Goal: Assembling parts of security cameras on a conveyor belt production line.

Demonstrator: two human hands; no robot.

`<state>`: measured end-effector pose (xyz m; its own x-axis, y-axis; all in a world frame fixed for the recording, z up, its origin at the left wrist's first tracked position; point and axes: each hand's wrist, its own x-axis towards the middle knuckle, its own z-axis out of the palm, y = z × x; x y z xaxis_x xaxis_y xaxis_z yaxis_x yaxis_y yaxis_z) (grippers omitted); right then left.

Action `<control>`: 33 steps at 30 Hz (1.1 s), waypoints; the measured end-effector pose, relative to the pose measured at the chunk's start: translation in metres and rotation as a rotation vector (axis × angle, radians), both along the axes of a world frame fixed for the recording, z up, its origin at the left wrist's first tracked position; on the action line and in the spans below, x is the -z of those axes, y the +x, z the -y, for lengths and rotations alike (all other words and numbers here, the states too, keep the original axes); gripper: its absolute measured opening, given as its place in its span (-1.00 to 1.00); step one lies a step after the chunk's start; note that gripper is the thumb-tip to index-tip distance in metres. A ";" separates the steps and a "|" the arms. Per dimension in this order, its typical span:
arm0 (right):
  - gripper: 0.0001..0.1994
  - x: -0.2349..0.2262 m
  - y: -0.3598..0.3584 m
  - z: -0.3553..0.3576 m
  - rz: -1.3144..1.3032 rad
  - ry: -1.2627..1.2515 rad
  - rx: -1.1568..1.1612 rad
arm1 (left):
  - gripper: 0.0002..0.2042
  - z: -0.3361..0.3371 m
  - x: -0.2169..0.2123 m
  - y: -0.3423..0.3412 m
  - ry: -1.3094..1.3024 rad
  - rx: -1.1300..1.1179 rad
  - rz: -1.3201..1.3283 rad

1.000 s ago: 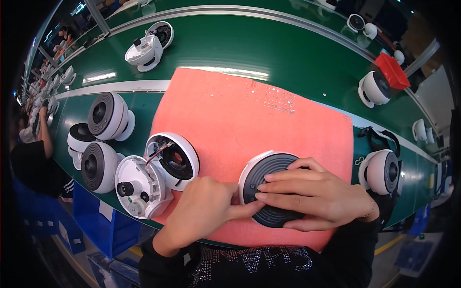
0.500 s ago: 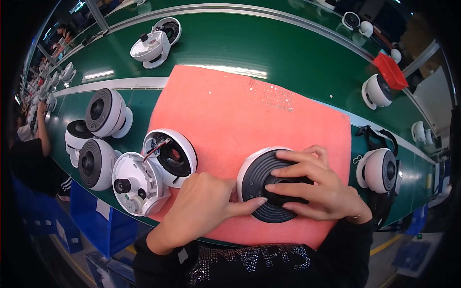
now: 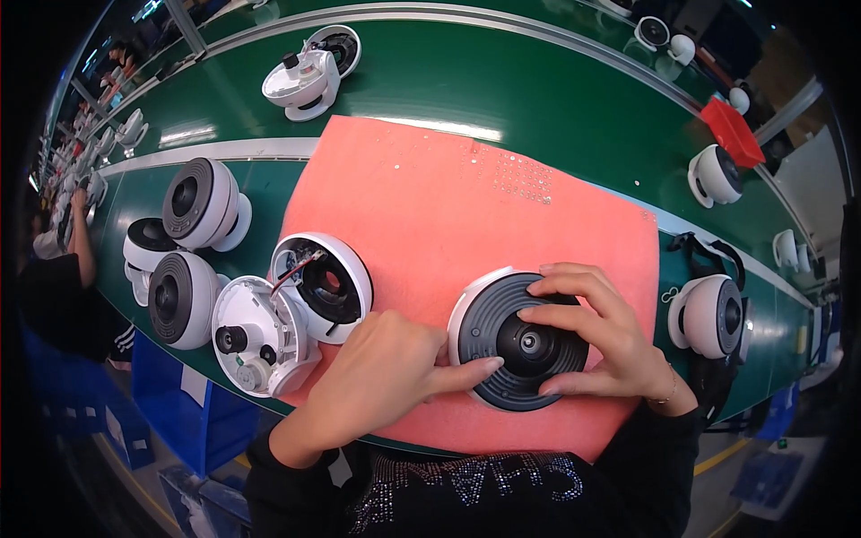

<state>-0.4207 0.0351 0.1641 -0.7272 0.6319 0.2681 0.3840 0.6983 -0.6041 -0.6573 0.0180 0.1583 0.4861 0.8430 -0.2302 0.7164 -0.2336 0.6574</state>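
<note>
On a pink foam mat (image 3: 404, 197) lies a round white camera unit (image 3: 530, 342), its dark grey ringed front facing up with a lens in the middle. My left hand (image 3: 381, 372) grips its left side, thumb across the front and the other fingers curled at the edge, partly hidden. Over the right side, my right hand (image 3: 619, 341) holds the dark front between its fingertips and thumb, arched around the lens. Left of the mat's middle is an opened unit: its black-lined shell (image 3: 334, 285) joins by wires to a white body (image 3: 260, 336) with inner parts exposed.
Several closed units (image 3: 199, 204) stand at the left, and another (image 3: 707, 316) sits right beside a black strap (image 3: 717, 255). Small screws (image 3: 525, 179) dot the mat's far end. Beyond runs a green conveyor (image 3: 502, 81) carrying an opened unit (image 3: 305, 81). A red bin (image 3: 731, 132) is far right.
My right fingers have drawn back from the middle of the front, so the lens now shows. The opened unit and a closed one on the conveyor have moved slightly right.
</note>
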 end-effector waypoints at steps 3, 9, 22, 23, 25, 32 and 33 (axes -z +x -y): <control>-0.42 0.008 0.000 0.000 0.037 0.076 -0.028 | -0.56 -0.002 -0.001 0.001 0.062 0.017 -0.036; -0.50 0.028 0.008 0.006 -0.240 -0.727 0.262 | -0.48 -0.001 0.014 0.006 -0.022 -0.002 -0.004; -0.27 -0.009 -0.005 -0.002 -0.359 -0.270 0.169 | -0.21 0.027 0.000 0.020 0.494 -0.135 0.594; -0.28 -0.010 -0.008 -0.010 -0.388 -0.218 0.176 | -0.20 0.023 -0.005 0.019 0.495 -0.150 0.610; -0.26 -0.018 -0.014 -0.018 -0.408 -0.255 0.176 | -0.20 0.015 -0.010 0.016 0.430 -0.192 0.657; 0.06 -0.051 -0.024 -0.020 -0.608 -0.194 0.006 | -0.22 -0.014 -0.018 0.009 0.335 -0.203 1.289; 0.05 -0.058 -0.034 -0.014 -0.640 -0.227 0.014 | -0.21 -0.016 -0.001 0.010 0.388 -0.327 1.435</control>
<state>-0.4548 0.0488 0.2224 -0.4607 0.7317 0.5023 -0.0895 0.5247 -0.8465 -0.6471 0.0340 0.1592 -0.1149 0.8501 0.5140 -0.4021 -0.5129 0.7584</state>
